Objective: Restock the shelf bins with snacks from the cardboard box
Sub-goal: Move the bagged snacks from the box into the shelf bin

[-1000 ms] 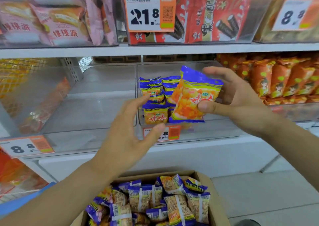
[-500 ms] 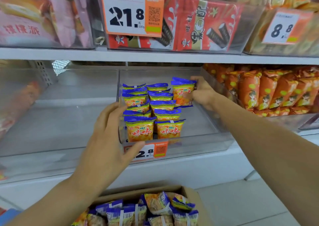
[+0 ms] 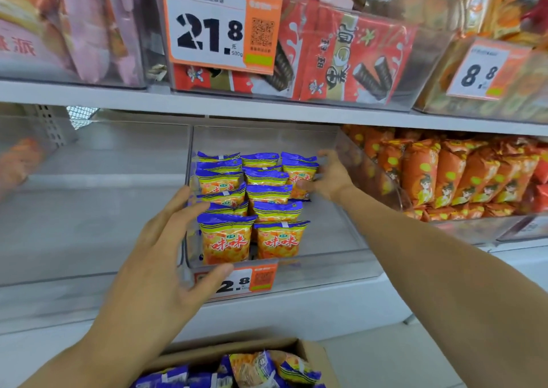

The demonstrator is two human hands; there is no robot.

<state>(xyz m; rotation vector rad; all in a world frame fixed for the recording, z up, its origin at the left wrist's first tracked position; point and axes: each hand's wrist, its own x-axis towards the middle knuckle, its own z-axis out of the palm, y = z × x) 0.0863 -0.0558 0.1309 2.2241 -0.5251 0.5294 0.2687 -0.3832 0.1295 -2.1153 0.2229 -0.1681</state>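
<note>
Center of the frame there's a clear plastic bin (image 3: 341, 257) on the middle shelf, filled on its left side with rows of small orange-and-yellow snack packs (image 3: 252, 206) with blue tops, standing upright. The two front packs have red Chinese characters reading 咪咪 plus a little green badge I can't read. The right side of the bin floor is bare.

The right hand (image 3: 327, 177) reaches deep into the bin from the right and sits against the back-right pack (image 3: 298, 174), thumb on the front of it and fingers spread around the far side. Looks like a loose hold, not a squeeze. The left hand (image 3: 160, 266) is open, fingers spread, at the bin's front-left corner with the thumb resting on the front lip, gripping nothing.

An orange and white price tag (image 3: 255, 281) on the bin front shows "2.8", partly covered by the left thumb. On the upper shelf a bigger tag (image 3: 221, 27) says "21.8" with "500g" and a QR code, in front of red packs (image 3: 350, 52) picturing dark rolled wafers. Upper right, another tag (image 3: 483, 72) reads "8.8". Far right on the middle shelf sit orange bags (image 3: 453, 174) with a cartoon figure.

Bottom center is the cardboard box (image 3: 314, 355), open, with more of the same packs piled inside.
</note>
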